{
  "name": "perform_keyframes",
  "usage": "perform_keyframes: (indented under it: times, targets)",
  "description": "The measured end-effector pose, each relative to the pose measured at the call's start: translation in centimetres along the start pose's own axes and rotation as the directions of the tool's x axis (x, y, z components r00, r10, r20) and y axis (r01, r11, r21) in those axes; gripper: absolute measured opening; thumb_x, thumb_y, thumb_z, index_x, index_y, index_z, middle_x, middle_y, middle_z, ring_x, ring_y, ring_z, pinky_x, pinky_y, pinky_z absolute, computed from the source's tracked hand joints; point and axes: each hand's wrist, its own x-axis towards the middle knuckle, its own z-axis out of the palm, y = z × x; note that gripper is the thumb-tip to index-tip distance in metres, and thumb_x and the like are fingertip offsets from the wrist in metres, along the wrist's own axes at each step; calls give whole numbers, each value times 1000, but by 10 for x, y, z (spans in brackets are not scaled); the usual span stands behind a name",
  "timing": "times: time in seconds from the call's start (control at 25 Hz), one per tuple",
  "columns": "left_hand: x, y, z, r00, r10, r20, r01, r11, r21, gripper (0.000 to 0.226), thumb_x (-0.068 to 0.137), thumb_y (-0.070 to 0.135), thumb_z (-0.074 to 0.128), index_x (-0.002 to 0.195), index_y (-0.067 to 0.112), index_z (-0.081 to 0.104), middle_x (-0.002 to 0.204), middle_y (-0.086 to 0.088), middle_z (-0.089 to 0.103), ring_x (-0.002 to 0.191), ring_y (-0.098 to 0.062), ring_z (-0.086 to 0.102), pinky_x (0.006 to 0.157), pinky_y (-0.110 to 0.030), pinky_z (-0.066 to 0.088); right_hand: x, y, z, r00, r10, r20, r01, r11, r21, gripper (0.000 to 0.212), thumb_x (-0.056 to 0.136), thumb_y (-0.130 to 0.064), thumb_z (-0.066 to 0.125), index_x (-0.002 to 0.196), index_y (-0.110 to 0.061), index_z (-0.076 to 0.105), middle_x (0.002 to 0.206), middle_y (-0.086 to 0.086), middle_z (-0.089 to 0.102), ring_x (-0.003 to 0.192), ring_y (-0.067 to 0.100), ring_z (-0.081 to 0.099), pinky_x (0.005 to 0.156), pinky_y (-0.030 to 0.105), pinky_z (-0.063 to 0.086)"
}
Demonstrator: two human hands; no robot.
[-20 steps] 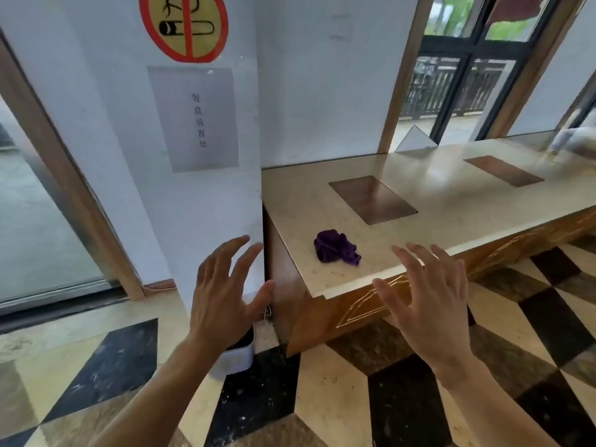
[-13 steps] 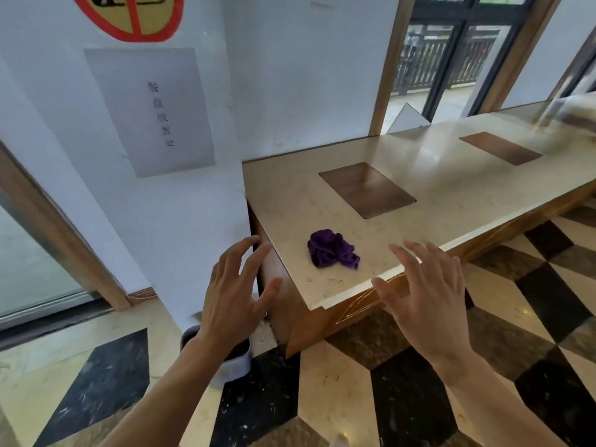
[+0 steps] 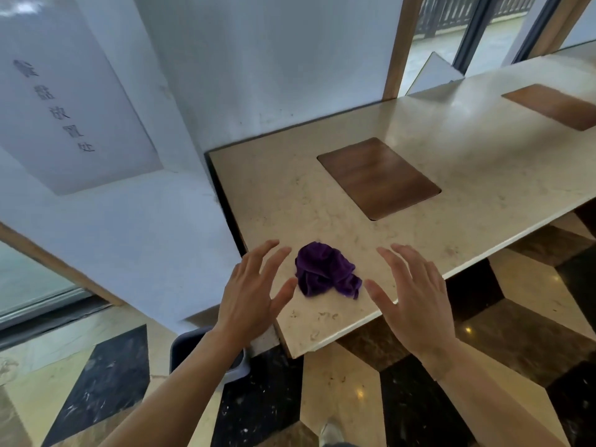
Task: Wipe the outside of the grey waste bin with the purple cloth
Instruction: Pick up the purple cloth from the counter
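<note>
Purple cloth is lying crumpled at centre frame on the marble counter, near its front edge. Left hand and right hand are hovering on either side of it, fingers spread apart, holding nothing. Grey waste bin is sitting on the floor at lower left of centre, partly hidden behind the left forearm

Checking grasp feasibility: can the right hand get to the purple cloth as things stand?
Probably yes. The right hand is open, fingers spread, just right of the purple cloth, which lies bunched near the countertop edge. Nothing sits between them; the left hand flanks the other side.
</note>
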Motion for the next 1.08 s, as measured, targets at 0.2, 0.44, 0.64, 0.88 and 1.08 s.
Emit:
perform_keyframes:
  times: [0.2, 0.44, 0.64, 0.88, 1.08]
  targets:
    - [24, -25, 60, 996, -10, 91, 15, 999, -48, 47, 98, 51, 37, 137, 25, 42, 141, 1, 39, 121, -20, 48, 87, -37, 47, 33, 23, 64, 995, 10, 103, -15, 999, 50, 54, 97, -58, 41, 136, -22, 46, 141, 8, 53, 123, 28, 55, 93, 43, 49]
    - [56, -51, 134, 972, 3, 233, 14, 997, -74, 49, 96, 45, 46, 139, 22, 39, 136, -2, 43, 112, -22, 54, 80, -37, 53, 60, 38, 143, 954, 68, 291, -81, 996, 35, 55, 96, -45, 54, 143, -19, 43, 142, 3, 48, 121, 25, 52, 89, 40, 51]
    - [70, -48, 177, 936, -62, 347, 60, 998, 16, 59, 91, 39, 56, 143, 20, 37, 135, -4, 47, 112, -25, 48, 72, -35, 50, 79, 38, 180, 899, 109, 424, -106, 994, -30, 61, 94, -36, 60, 149, -24, 35, 139, 4, 49, 119, 28, 48, 80, 40, 53]
    - [70, -38, 190, 946, -72, 316, 53, 996, 69, 34, 91, 25, 61, 122, 12, 58, 119, -11, 56, 103, -32, 48, 58, -33, 47, 86, 27, 192, 878, 195, 437, -163, 980, -112, 44, 98, -25, 52, 141, -27, 44, 135, 4, 49, 111, 31, 47, 72, 39, 50]
    - [67, -27, 179, 943, -166, 289, 190, 980, -58, 29, 86, 3, 59, 114, 11, 63, 105, -8, 61, 92, -26, 53, 70, -34, 47, 82, 18, 180, 900, 216, 379, -244, 969, 29, 28, 95, -11, 52, 120, -19, 60, 121, 5, 57, 102, 27, 54, 76, 38, 50]
